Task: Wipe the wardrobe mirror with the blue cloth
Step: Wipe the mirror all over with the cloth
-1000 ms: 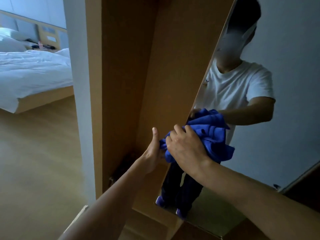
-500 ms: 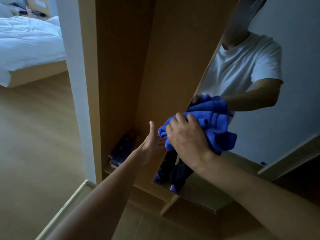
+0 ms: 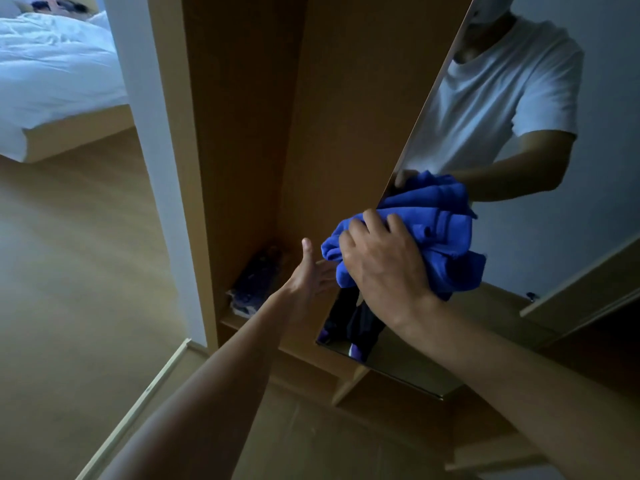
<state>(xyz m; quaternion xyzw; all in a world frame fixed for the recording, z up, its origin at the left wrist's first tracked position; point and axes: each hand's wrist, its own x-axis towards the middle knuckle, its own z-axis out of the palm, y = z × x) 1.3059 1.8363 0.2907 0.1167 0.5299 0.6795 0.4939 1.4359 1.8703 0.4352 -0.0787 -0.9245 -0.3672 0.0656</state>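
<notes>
The wardrobe mirror [image 3: 554, 237] is mounted on an opened wooden door and fills the right of the view, reflecting a person in a white T-shirt. My right hand [image 3: 381, 268] presses a bunched blue cloth [image 3: 436, 244] against the mirror's lower left part, near its left edge. My left hand [image 3: 310, 271] reaches to the door's edge just left of the cloth, thumb up, fingers partly hidden behind the cloth; whether it grips the edge is unclear.
The open wardrobe [image 3: 263, 133] has wooden inner walls and a dark folded item [image 3: 256, 282] on its bottom shelf. A white wall edge [image 3: 149, 133] stands left of it. A bed with white bedding [image 3: 52, 74] lies beyond on the wooden floor [image 3: 69, 289].
My view has tilted downward, showing more of the wardrobe's bottom shelf and the mirror's lower edge. My right hand stays on the cloth against the mirror; my left hand stays by the door edge.
</notes>
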